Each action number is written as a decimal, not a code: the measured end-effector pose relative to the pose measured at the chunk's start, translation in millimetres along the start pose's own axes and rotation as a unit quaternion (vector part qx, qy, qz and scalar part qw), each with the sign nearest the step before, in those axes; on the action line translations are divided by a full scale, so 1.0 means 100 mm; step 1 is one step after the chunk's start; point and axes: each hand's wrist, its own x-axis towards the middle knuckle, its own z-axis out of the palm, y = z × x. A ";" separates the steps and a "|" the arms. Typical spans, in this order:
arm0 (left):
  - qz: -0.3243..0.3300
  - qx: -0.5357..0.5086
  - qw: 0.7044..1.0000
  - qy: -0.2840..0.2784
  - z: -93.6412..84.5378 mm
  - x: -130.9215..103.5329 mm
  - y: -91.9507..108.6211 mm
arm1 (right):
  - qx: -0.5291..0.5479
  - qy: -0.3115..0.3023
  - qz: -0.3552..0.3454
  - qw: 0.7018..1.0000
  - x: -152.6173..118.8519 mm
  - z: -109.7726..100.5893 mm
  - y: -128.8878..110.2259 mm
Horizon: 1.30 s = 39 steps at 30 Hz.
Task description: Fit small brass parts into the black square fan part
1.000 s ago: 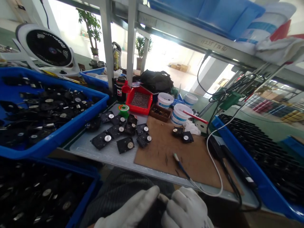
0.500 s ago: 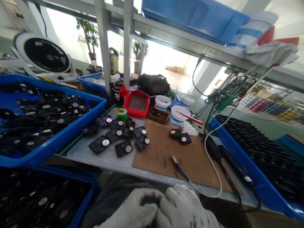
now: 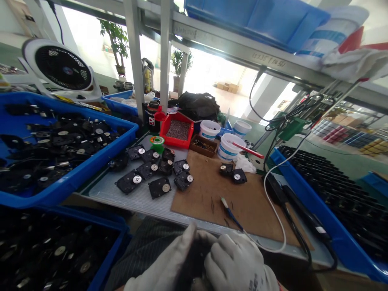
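Note:
Both my hands are at the table's front edge, low in the view, in pale work gloves. Between them is a dark, blurred black part (image 3: 191, 264), mostly covered by the gloves. My left hand (image 3: 165, 262) grips it from the left, with a finger stretched along its side. The fingers of my right hand (image 3: 235, 258) are curled against its other side. Just beyond lies a blue-handled, pen-like tool (image 3: 229, 213) with a white cord, on a brown mat (image 3: 200, 198). Several flat black units with silver discs (image 3: 159, 188) lie left of the mat; two more black units (image 3: 239, 176) rest on it.
Blue trays of black parts stand left (image 3: 121, 139), lower left (image 3: 117, 250) and right (image 3: 342, 238). Behind the mat are a red bin (image 3: 190, 130), a brown box (image 3: 203, 151) and white tubs (image 3: 230, 147). A metal shelf (image 3: 212, 37) crosses above. Black cables (image 3: 303, 210) lie right.
The gloved hands have moved apart, and the black part now shows between them. The left fingers have straightened. The whole view has shifted slightly.

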 end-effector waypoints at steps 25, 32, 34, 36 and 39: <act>-0.010 -0.089 0.996 -0.008 -0.11 0.24 0.52 | 0.148 0.012 0.023 0.989 0.15 0.01 0.03; 0.017 -0.010 0.999 -0.037 -0.12 0.08 0.28 | 0.031 0.020 -0.001 0.999 0.06 -0.01 -0.06; 0.037 0.005 0.998 -0.041 -0.12 0.09 0.28 | 0.030 0.020 -0.002 0.999 0.06 -0.05 -0.07; 0.050 0.010 0.998 -0.048 -0.11 0.12 0.32 | 0.005 0.007 -0.008 1.000 0.06 -0.09 -0.07; 0.072 0.025 0.996 -0.045 -0.10 0.14 0.30 | 0.045 0.018 0.010 0.999 0.04 -0.10 -0.02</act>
